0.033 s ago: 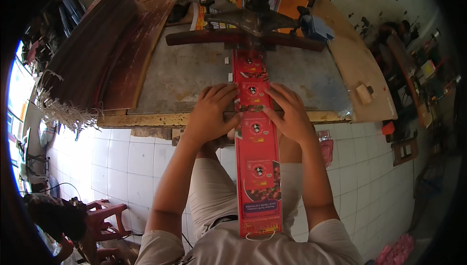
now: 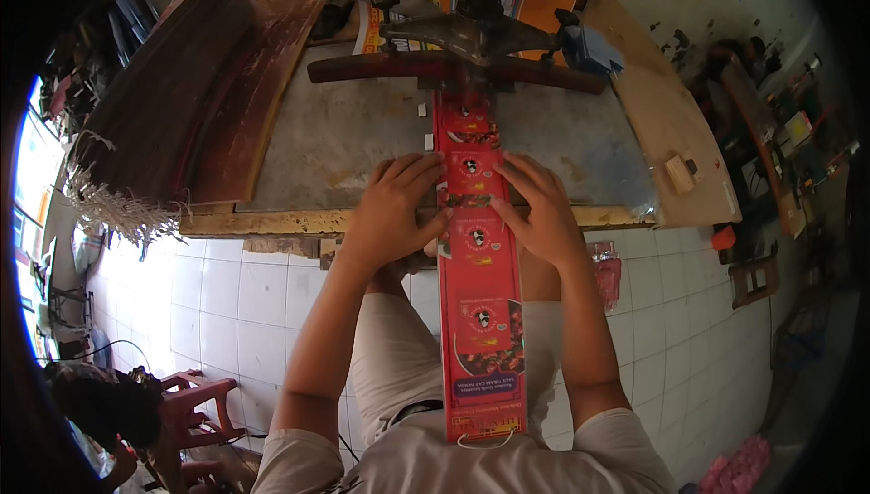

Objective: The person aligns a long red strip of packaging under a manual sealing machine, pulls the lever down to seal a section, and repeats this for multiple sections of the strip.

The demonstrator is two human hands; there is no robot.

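Observation:
A long red printed strip (image 2: 480, 276) with food pictures and round emblems runs from under the dark metal press bar (image 2: 535, 72) toward my body. Its near end, with a thin white string loop (image 2: 485, 442), reaches over my lap. At the table's front edge, my left hand (image 2: 399, 208) holds the strip's left side, fingertips and thumb at the edge. My right hand (image 2: 539, 213) grips the opposite side likewise, fingers over the edge and thumb on the face. What the fingers do underneath is hidden. The far end disappears below the bar.
A grey metal plate (image 2: 344, 140) covers the wooden-edged table. Dark stacked boards (image 2: 172, 95) with frayed strands lean at left. On the right board lies a small wooden block (image 2: 679, 175); a blue object (image 2: 591, 50) stands behind. A red plastic stool (image 2: 204, 408) is lower left.

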